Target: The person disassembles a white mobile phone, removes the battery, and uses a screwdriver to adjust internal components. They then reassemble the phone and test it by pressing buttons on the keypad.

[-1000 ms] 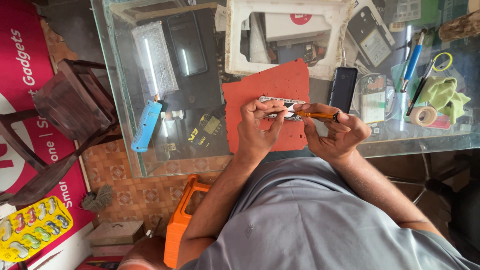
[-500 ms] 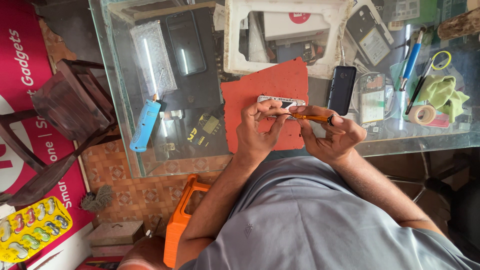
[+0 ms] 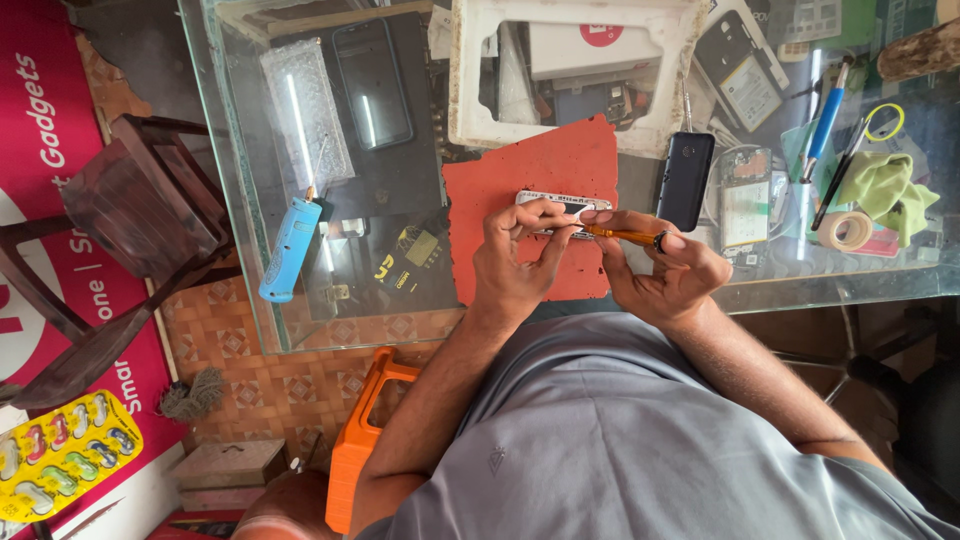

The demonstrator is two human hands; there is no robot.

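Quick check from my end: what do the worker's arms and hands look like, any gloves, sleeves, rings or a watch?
Both arms are bare from the hands up past the elbows. The left hand and right hand wear no gloves; no ring or watch shows. A grey short-sleeved shirt with a small dark chest emblem covers the upper arms.

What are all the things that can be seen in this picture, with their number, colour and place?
small silver phone part: one, silver, on the red mat, under the left fingers
orange-handled screwdriver: one, orange, in the right hand, tip at the phone part
red rubber work mat: one, red, middle of the table
glass table: one, clear
black phone: one, right of the mat
blue soldering tool: one, left on the table
white plastic tray: one, behind the mat
roll of tape: one, beige, far right
green cloth: one, far right
brown wooden chair: one, left of the table
left hand: steadies the phone part
right hand: holds the screwdriver
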